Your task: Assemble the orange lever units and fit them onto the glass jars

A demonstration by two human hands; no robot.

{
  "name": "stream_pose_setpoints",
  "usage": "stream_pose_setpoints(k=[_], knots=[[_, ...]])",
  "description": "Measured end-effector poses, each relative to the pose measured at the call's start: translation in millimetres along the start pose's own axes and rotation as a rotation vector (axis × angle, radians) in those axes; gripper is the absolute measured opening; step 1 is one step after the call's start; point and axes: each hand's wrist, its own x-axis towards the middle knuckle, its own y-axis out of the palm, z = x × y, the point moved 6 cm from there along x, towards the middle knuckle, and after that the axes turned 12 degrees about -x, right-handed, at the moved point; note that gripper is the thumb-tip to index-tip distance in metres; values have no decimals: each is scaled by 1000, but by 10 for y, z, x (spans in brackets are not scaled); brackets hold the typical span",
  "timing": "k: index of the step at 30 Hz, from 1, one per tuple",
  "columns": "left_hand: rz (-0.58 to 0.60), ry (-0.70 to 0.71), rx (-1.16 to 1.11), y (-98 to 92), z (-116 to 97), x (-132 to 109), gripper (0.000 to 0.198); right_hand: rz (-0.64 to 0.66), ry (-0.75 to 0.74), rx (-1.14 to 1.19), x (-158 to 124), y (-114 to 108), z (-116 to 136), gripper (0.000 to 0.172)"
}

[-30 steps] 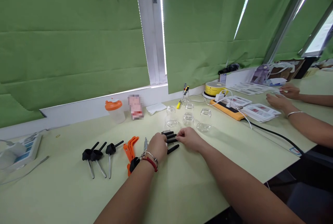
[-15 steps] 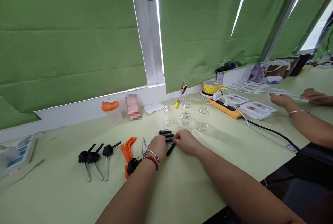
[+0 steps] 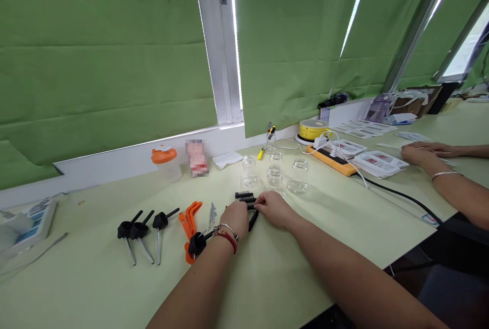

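Observation:
Several slim black pieces with springs [image 3: 243, 195] lie in a small cluster on the table, in front of clear glass jars [image 3: 275, 173]. My right hand [image 3: 274, 208] pinches the right end of one of these black pieces between thumb and fingers. At its left end my left hand [image 3: 236, 217] is closed with curled fingers, and its fingertips are partly hidden. Thin metal rods [image 3: 212, 214] and orange crank-shaped handles [image 3: 189, 217] lie left of my left hand. A black conical part [image 3: 196, 243] rests beside my left wrist.
Black conical parts with metal shafts [image 3: 139, 229] lie at left. Behind stand an orange-lidded cup [image 3: 165, 161] and a jar holding a yellow screwdriver [image 3: 261, 154]. An orange power strip [image 3: 330, 160] and its cable lie at right, near a co-worker's hands [image 3: 418, 154].
My hands stay over the black pieces with little visible movement. The view has shifted slightly. At right, the co-worker's hands have come lower and closer together.

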Motion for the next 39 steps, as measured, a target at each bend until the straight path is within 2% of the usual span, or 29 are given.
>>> stream_pose_setpoints(k=[3, 7, 13, 19, 23, 35, 39], knots=[[4, -2, -1, 8, 2, 3, 23, -3, 4, 7, 2, -11, -7, 11], [-50, -29, -40, -9, 37, -3, 26, -21, -2, 50, -1, -35, 15, 13], [-114, -49, -171, -36, 43, -21, 17, -35, 16, 324, -7, -25, 29, 12], [-141, -81, -278, -25, 48, -44, 18, 48, 124, 596, -30, 24, 38, 6], [-146, -89, -331, -32, 45, -58, 15, 81, 130, 708, -42, 27, 62, 6], [-142, -95, -396, -43, 38, -66, 11, 120, 46, 789, -82, -23, 162, 15], [-132, -86, -382, -36, 35, -58, 12, 159, 11, 784, -66, 24, 147, 22]])
